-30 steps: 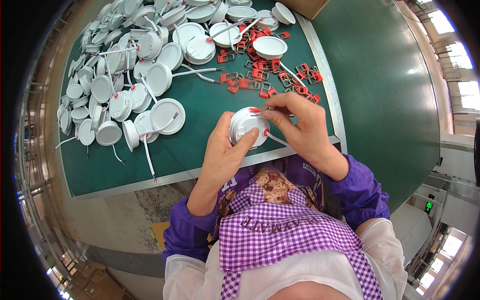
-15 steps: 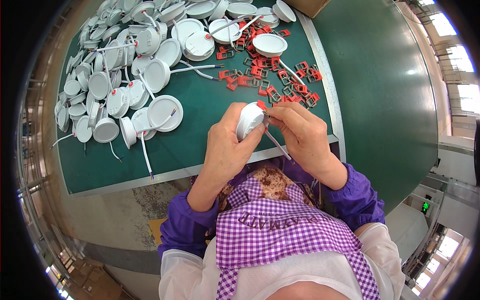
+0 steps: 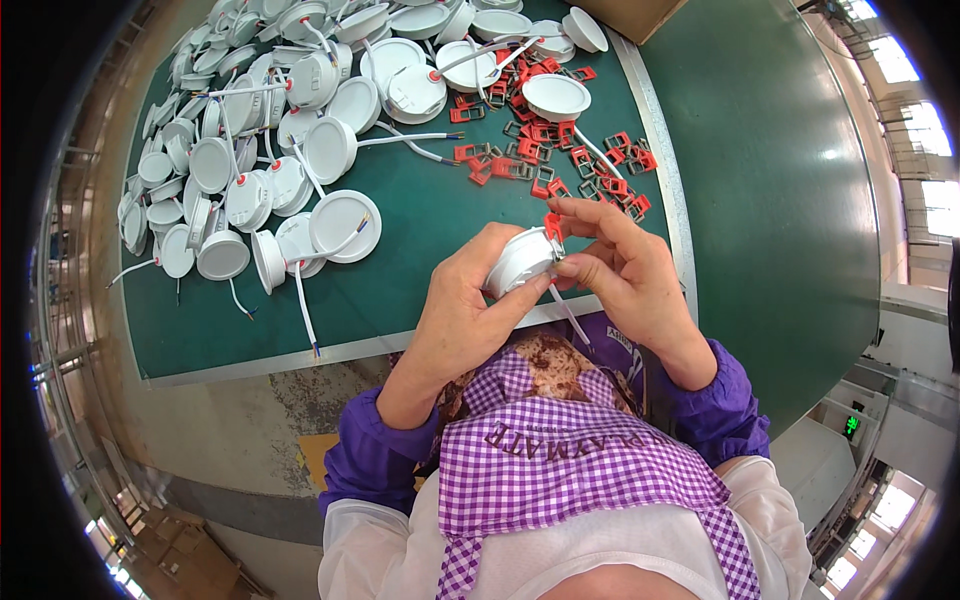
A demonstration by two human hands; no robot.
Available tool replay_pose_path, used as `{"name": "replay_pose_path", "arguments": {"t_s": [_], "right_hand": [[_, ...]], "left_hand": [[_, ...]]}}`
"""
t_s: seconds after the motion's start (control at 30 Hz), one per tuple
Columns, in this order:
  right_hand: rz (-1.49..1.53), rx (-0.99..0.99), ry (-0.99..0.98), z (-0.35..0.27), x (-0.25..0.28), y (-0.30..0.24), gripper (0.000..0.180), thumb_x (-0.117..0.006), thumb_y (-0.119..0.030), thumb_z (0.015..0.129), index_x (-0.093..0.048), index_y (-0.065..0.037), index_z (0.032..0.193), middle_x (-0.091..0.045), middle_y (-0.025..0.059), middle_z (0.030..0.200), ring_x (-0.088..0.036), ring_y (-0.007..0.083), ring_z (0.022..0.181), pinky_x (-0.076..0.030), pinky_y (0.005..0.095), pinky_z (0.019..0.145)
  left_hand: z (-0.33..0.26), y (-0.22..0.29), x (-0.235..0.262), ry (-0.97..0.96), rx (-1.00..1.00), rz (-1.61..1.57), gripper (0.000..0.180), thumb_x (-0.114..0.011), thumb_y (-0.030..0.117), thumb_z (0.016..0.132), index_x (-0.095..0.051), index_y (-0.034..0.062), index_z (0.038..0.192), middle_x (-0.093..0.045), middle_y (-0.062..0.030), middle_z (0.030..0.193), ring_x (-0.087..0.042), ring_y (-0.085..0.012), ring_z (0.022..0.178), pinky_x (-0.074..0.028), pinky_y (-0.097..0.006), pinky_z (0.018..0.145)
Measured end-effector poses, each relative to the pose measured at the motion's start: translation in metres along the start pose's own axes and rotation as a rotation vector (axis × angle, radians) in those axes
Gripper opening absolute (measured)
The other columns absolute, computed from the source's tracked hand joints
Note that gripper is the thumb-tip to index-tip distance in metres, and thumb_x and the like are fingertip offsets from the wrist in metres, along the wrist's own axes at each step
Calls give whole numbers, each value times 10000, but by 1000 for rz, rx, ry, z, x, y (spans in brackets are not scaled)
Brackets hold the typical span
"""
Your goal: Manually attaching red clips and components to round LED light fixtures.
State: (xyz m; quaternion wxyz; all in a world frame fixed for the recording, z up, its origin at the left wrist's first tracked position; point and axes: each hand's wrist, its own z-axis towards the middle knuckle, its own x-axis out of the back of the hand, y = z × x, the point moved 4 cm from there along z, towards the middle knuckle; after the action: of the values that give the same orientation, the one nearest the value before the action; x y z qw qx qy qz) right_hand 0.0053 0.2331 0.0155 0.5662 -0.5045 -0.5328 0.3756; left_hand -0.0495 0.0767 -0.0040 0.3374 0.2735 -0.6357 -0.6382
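My left hand (image 3: 462, 300) is closed around a round white downlight (image 3: 517, 263), holding it tilted above the table's front edge. At the downlight's right rim stands a red-tipped metal spring clip (image 3: 553, 228). My right hand (image 3: 640, 285) has its thumb and fingers at this clip: the index fingertip is by the red end, the thumb by the metal lower part. The downlight's white cable (image 3: 572, 318) hangs down below the right fingers. How the clip sits against the rim is partly hidden by the fingertips.
A heap of white downlights (image 3: 340, 226) with cables covers the left and back of the green table (image 3: 400, 285). Several loose red-tipped clips (image 3: 582, 160) lie beyond my hands. A cardboard box (image 3: 630, 15) stands at the back, and another green surface (image 3: 770, 200) adjoins at right.
The downlight and both hands have shifted slightly right and nearer to me. My right fingers have spread around the clip, whose red end now stands more upright.
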Motion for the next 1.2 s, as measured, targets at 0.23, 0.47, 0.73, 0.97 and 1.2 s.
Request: {"name": "replay_pose_path", "arguments": {"t_s": [0.23,0.47,0.73,0.97,1.2], "right_hand": [[201,-243,-147,19,3,23,412,-661,-58,875,-526,3,1258,-629,107,1087,-641,102,721,-524,222,595],[253,-333,-309,23,0,23,344,-695,-100,865,-535,0,1153,-655,45,857,-613,76,645,-488,209,548],[482,-27,-122,107,71,-26,294,-578,-294,949,-615,-3,974,-636,58,789,-631,121,683,-524,247,585],[523,277,35,154,114,-76,315,-594,-180,944,-539,50,1152,-661,137,975,-654,166,874,-538,248,696],[-573,99,35,71,46,28,171,-675,-159,824,-683,0,885,-664,124,743,-635,269,676,-487,375,622]], "left_hand": [[3,-27,-9,35,152,-270,245,-675,105,858,-572,21,1063,-617,-30,886,-575,-80,782,-474,-252,660],[13,-19,10,74,116,-244,437,-708,162,857,-514,-17,1205,-588,-98,1031,-581,-110,900,-496,-258,700],[-3,7,88,394,-144,1095,647,-781,150,737,-510,67,1318,-511,-173,1298,-492,-350,1194,-402,-434,994],[-4,-20,106,407,142,1221,727,-812,112,659,-498,54,1312,-509,-214,1286,-513,-387,1149,-418,-460,963],[-10,31,82,549,-100,658,721,-862,155,658,-492,15,1261,-561,-165,1217,-562,-250,1094,-449,-386,901]]}}
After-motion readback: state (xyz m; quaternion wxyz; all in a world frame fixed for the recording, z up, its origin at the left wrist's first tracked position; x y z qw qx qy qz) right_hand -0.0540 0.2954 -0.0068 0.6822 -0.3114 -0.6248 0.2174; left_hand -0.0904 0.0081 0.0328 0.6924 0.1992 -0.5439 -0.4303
